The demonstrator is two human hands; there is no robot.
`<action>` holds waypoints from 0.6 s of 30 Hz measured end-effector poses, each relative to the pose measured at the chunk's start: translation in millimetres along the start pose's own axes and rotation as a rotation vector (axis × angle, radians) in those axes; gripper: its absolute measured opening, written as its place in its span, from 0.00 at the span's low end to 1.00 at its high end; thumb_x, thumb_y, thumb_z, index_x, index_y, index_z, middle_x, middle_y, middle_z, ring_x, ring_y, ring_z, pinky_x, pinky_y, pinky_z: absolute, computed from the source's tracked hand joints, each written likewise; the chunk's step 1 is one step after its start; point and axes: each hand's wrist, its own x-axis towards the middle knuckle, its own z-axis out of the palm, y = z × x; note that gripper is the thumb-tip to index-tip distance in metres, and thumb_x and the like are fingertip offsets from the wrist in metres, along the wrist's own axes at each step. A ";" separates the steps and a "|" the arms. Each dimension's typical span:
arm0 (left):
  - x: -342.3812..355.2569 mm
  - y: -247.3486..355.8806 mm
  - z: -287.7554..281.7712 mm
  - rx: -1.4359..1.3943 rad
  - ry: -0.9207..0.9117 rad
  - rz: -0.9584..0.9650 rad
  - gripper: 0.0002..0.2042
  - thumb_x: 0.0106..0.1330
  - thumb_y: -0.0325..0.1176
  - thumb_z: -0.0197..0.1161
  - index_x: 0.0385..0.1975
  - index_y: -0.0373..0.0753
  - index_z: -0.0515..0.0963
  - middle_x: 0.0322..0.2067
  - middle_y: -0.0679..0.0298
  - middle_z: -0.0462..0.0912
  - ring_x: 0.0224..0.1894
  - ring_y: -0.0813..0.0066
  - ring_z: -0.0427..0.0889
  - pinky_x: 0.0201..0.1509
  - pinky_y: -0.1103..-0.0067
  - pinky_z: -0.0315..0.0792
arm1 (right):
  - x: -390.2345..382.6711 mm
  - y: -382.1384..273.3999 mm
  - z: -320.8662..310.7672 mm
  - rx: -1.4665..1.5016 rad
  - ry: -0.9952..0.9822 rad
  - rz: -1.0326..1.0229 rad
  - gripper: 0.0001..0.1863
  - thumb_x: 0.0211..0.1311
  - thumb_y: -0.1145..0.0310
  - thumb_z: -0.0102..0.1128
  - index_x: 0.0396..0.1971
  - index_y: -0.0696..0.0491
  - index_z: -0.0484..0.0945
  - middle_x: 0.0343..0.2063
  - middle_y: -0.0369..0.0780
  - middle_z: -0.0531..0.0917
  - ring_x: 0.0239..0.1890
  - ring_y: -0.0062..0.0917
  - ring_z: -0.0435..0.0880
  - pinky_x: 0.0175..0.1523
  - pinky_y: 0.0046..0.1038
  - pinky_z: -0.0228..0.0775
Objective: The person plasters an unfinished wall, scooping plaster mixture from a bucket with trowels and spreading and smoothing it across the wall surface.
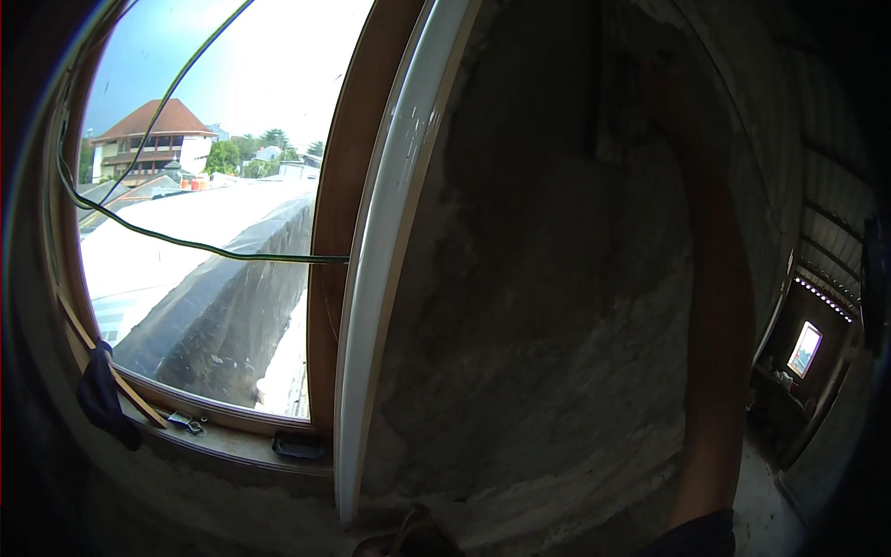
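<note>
My right arm (719,325) rises from the lower right edge along a rough, unlit cement wall (538,306). At its upper end my right hand (661,88) is raised against the wall, beside a dark vertical strip or groove (594,84). Deep shadow hides its fingers and anything they may hold. No left hand can be made out. A dark shape (413,537) shows at the bottom edge, too dim to name. Left of the wall stands a long white strip (385,232), upright and slightly tilted, next to the brown window frame (357,130).
A green-and-yellow cable (209,249) hangs across the window, ending at the frame. On the sill (232,441) lie a dark cloth (104,399), a thin wooden stick (139,401), a small metal piece (186,423) and a black tray (299,446). A farther room with a small window (805,350) opens at right.
</note>
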 end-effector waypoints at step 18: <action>11.1 -24.8 15.6 0.070 -0.079 -0.013 0.17 0.54 0.40 0.65 0.41 0.37 0.81 0.31 0.59 0.81 0.32 0.67 0.78 0.35 0.71 0.72 | -33.1 50.5 -18.4 -0.377 -0.087 0.015 0.29 0.62 0.43 0.50 0.48 0.55 0.73 0.40 0.45 0.82 0.42 0.35 0.83 0.47 0.36 0.75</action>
